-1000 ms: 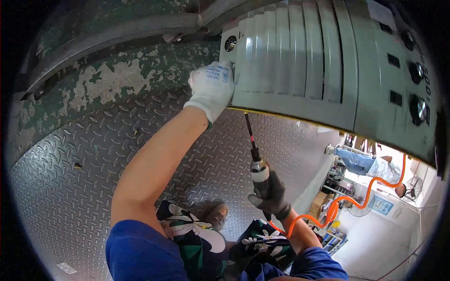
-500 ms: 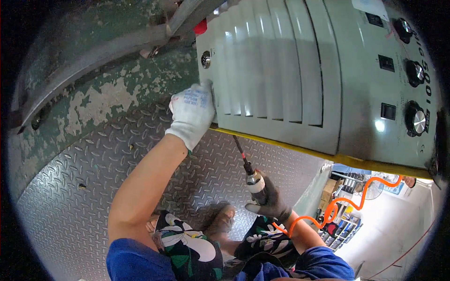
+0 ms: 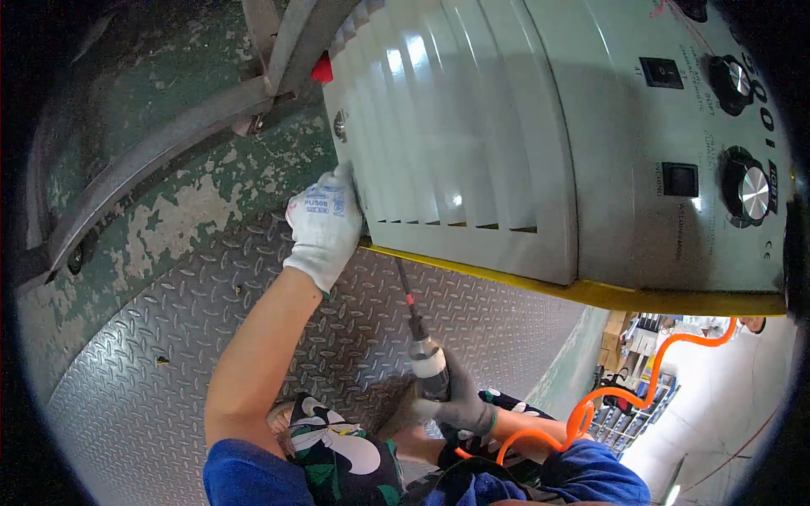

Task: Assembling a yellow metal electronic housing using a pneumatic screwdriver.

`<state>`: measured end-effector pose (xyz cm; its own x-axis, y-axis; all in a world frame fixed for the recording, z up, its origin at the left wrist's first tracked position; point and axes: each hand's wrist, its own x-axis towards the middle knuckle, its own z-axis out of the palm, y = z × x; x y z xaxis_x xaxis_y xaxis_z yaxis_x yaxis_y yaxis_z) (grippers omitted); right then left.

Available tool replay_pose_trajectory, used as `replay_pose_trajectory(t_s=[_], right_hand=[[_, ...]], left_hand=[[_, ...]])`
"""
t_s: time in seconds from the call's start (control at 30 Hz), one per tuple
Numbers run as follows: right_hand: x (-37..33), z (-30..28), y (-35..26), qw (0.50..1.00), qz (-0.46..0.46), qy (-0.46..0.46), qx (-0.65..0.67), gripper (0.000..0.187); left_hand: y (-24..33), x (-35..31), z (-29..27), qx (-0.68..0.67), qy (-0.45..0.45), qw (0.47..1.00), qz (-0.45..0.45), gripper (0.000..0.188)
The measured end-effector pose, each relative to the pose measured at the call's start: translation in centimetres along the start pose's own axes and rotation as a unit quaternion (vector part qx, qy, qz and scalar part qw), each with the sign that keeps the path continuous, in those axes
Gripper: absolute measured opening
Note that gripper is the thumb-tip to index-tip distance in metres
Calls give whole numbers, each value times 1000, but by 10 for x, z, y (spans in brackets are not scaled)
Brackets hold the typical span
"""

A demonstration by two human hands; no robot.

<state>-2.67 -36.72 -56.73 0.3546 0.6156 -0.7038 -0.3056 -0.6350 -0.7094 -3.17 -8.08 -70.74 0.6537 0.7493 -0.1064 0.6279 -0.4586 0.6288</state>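
A large pale grey-green machine cabinet (image 3: 456, 126) with louvred slots, black knobs and switches fills the upper right. Along its lower side runs a yellow edge (image 3: 506, 274). My left hand (image 3: 325, 221), in a white glove, is curled against the cabinet's lower left corner. Its fingertips are hidden at the panel edge, and what they hold cannot be seen. My right hand (image 3: 462, 401), in a dark grey glove, is wrapped round a power screwdriver (image 3: 429, 361). The long thin bit (image 3: 404, 282) points up to the yellow edge, where its tip is lost from sight.
An orange coiled hose (image 3: 582, 417) hangs beside my right forearm. A curved metal bar (image 3: 169, 143) crosses the upper left over worn green floor (image 3: 194, 223). Below lies a diamond-pattern metal plate (image 3: 211, 337). Shelving (image 3: 637, 413) with goods stands at the lower right.
The view has shifted, so the cabinet looks larger and nearer. The screwdriver and my right hand have moved left and a little lower in the picture. My left hand stays at the corner.
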Motion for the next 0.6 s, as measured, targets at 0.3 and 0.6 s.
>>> replay_pose_trajectory(t_s=[0.3, 0.6], right_hand=[[3, 8, 12, 997, -26, 19, -73, 91], [5, -7, 9, 997, -9, 2, -75, 91]], left_hand=[[2, 0, -4, 6, -17, 1000, -2, 29], [0, 0, -1, 0, -3, 1000, -4, 33]])
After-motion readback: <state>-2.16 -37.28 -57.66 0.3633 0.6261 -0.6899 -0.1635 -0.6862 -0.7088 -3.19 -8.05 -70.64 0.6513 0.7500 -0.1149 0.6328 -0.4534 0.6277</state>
